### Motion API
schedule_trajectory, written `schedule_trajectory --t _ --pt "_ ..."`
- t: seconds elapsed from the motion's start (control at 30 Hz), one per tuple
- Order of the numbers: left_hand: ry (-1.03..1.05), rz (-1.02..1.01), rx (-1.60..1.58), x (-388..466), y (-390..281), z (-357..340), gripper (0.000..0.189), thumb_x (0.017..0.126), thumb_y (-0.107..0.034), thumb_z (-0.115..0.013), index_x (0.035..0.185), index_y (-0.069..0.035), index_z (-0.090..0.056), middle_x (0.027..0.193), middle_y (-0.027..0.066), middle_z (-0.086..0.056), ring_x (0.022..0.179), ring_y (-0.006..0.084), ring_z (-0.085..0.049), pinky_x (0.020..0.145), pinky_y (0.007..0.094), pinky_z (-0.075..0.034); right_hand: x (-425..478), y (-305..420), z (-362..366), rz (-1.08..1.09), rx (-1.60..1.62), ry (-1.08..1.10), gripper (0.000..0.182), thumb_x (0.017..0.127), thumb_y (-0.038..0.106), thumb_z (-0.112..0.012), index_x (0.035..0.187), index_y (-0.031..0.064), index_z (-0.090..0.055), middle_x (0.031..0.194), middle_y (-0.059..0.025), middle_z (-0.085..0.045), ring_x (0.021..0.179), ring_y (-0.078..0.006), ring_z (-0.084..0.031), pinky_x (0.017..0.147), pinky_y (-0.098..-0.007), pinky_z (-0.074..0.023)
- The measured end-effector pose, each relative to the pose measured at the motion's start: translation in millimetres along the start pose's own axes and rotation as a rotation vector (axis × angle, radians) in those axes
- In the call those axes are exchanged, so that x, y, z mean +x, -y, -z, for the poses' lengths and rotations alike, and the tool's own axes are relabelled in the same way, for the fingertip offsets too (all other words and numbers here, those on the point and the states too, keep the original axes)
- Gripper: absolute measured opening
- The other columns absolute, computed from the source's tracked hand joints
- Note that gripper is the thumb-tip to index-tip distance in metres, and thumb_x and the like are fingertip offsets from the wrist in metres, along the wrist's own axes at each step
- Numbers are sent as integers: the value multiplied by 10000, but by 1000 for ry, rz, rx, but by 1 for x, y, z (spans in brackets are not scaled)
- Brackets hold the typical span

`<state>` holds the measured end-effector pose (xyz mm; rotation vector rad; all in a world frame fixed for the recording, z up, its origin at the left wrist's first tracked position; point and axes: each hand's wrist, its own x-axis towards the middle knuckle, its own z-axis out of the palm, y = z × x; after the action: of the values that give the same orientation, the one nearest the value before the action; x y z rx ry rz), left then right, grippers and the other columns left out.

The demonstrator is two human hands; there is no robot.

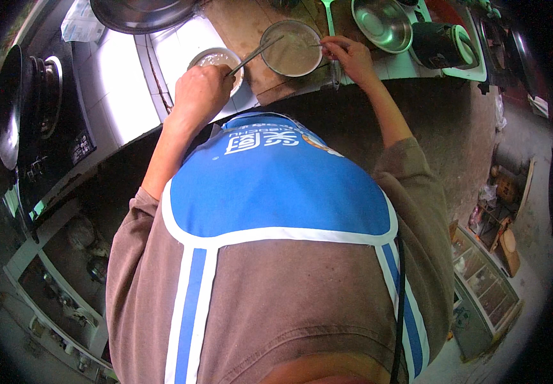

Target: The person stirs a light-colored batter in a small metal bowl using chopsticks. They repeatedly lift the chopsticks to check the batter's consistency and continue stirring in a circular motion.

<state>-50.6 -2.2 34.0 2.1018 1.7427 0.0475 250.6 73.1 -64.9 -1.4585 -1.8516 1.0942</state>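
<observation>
My left hand (205,91) is closed on a pair of chopsticks (257,54), whose far ends lie over a round metal-rimmed bowl (291,75) of greyish-beige batter or paste. A smaller white bowl (241,85) with a pale, wet mixture stands partly under that hand. At the right rim of the larger bowl, my right hand (349,54) pinches a thin utensil (314,45) that reaches in over the mixture; its kind cannot be told. Close beside and partly beneath the right hand lies a long-handled spatula (329,17).
A wooden board (276,93) lies under the larger bowl. A stainless steel bowl (383,24) and a dark pot (432,45) stand at the right. At the upper left are a large dark pan (137,17) and a plastic bag (83,24); a gas stove (72,120) is farther left.
</observation>
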Motion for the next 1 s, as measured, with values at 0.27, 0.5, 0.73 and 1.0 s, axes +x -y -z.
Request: schedule_trajectory --t 0.27,0.5,0.73,1.0 --pt "6 4 23 2 1 0 211 826 -235 -521 928 -98 -645 729 160 -628 682 337 -609 644 412 -476 -31 -13 -8 -99 451 86 228 884 160 -508 1020 -4 -591 840 -94 -641 795 -157 -623 680 -240 -506" --pt "-4 -9 40 1 2 2 212 826 -239 -523 913 -89 -646 701 163 -624 657 332 -610 627 411 -476 -48 -1 -25 -281 618 -86 264 885 172 -504 1008 -58 -545 806 -146 -628 737 -201 -635 640 -259 -527" --pt "-22 -21 20 0 3 0 215 828 -243 -524 912 -86 -644 693 161 -624 653 329 -611 619 410 -473 -62 20 -41 -309 639 -213 197 874 143 -481 911 -45 -528 776 -164 -628 676 -211 -641 598 -266 -534" --pt "-8 -7 1 1 0 1 224 831 -259 -518 903 -87 -642 716 159 -627 680 335 -610 635 421 -472 -67 64 -68 -226 307 -207 141 878 114 -465 896 -17 -515 767 -125 -620 708 -173 -628 627 -262 -521"
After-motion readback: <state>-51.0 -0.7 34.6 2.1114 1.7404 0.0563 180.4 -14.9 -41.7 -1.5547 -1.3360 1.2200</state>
